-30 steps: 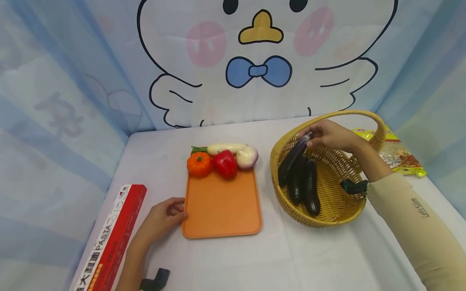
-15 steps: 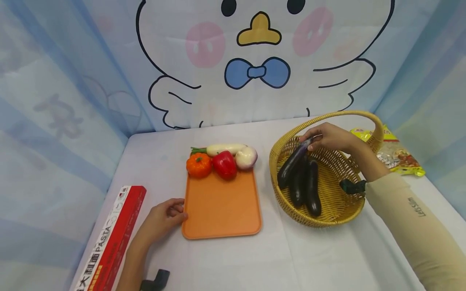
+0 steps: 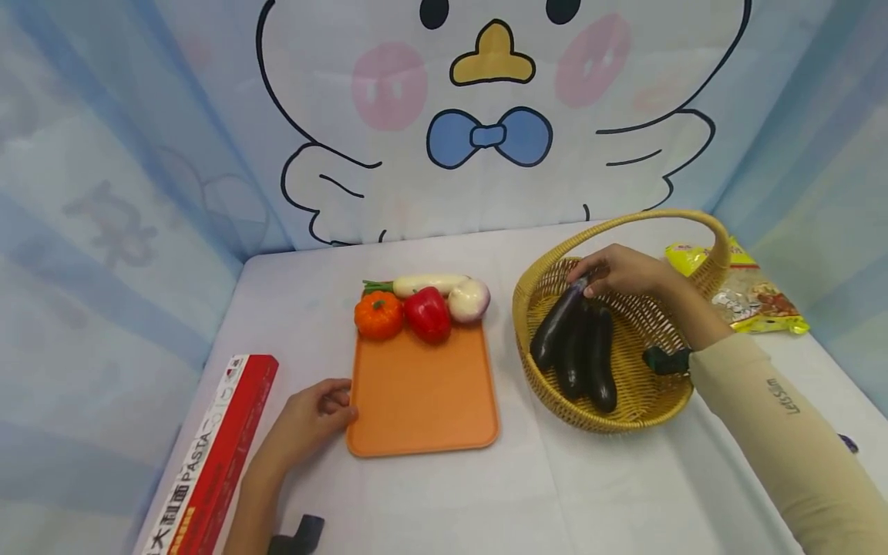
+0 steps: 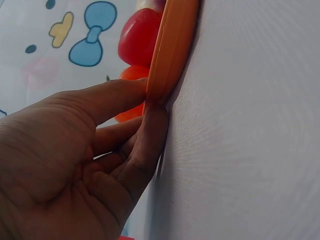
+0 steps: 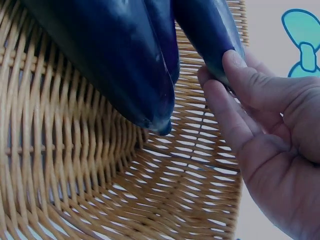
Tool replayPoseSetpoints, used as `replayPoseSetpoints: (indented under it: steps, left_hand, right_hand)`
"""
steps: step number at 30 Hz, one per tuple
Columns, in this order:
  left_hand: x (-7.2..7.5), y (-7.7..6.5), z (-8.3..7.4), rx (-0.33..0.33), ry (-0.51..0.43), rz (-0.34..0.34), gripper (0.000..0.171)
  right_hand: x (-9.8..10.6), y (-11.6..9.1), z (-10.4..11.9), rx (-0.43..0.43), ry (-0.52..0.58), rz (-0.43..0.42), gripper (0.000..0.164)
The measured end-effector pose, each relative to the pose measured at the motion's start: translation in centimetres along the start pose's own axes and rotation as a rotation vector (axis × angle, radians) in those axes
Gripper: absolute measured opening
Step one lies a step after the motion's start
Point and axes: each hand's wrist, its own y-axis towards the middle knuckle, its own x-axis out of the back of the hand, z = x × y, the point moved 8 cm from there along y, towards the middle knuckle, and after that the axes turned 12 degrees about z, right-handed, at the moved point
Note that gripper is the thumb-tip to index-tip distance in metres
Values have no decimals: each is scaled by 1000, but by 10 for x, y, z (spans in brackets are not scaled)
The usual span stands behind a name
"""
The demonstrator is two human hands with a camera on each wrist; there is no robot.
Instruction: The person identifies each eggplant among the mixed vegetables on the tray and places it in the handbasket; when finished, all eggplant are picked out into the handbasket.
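Observation:
In the basket my right hand [image 3: 620,271] pinches the end of the leftmost eggplant [image 3: 557,327] between thumb and fingers. Two more dark eggplants [image 3: 600,362] lie close against it on the basket floor. The right wrist view has the held eggplant [image 5: 210,37] at the top, its tip between thumb and fingers of the hand [image 5: 280,115]. On the other side, my left hand [image 3: 310,420] pinches the left edge of an orange tray [image 3: 423,393]. Close up in the left wrist view, the fingertips [image 4: 156,117] grip the tray's rim [image 4: 172,50], right beside the white cloth.
A pumpkin [image 3: 379,314], a red bell pepper [image 3: 428,314], a white-purple round vegetable [image 3: 469,301] and a white radish [image 3: 430,284] sit along the tray's far edge. The wicker basket [image 3: 645,420] has a tall handle. A yellow snack bag [image 3: 759,297] lies behind it, a red pasta box [image 3: 229,439] at left.
My right hand has come slightly lower and nearer with the eggplant's end. The rightmost eggplant has shifted a little to the right and nearer. My left hand stays at the tray.

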Motion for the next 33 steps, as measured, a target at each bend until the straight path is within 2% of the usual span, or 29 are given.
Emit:
replayPoseSetpoints:
  steps: [4,9,16,28,33]
  left_hand:
    - [2,0,1,0,2,-2,58]
    - [0,1,6,22,-10,-4,56]
    - [-4,0,4,35,-26,-11,53]
    - [-2,4,-7,-13,1,-31,52]
    - [-1,0,-2,27,10,-16,54]
  right_hand:
    - [-5,4,-3,-11,71,17,30]
    - [-10,8,-7,11,103,51,31]
    - [-14,7,-10,13,111,53,31]
    - [-11,4,-11,15,77,34,35]
    - [-19,5,-8,28,95,62,39]
